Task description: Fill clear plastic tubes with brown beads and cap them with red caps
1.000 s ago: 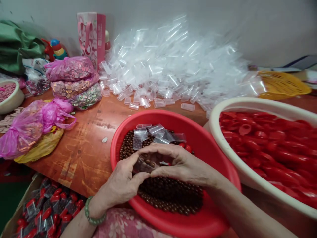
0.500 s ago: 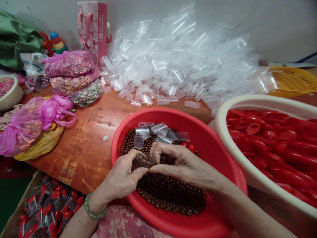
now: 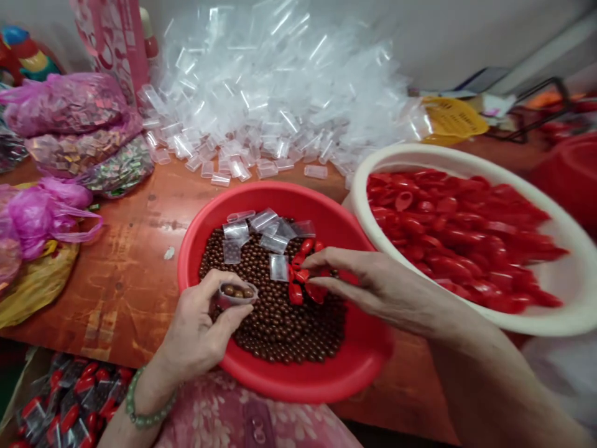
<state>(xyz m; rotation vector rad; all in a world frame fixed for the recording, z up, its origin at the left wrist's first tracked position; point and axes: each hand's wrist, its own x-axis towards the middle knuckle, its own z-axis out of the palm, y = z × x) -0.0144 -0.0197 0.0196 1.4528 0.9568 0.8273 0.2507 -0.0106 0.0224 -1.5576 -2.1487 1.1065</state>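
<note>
In the head view my left hand grips a small clear plastic container, its open mouth facing up with brown balls inside. The container is held above the left side of a red basin. My right hand reaches over the basin, thumb and fingertips pinching a red plastic cap in a small cluster of such caps. The cluster lies on a layer of shiny brown balls. Several empty clear containers rest on the balls near it.
A white tub of red caps stands at the right. Behind the basin is a heap of clear containers. Pink bags lie at the left. A box of capped containers sits below, lower left.
My right hand has moved from the container's mouth rightward to the red caps. My left hand keeps the container, now tilted mouth up. The view has turned to the right.
</note>
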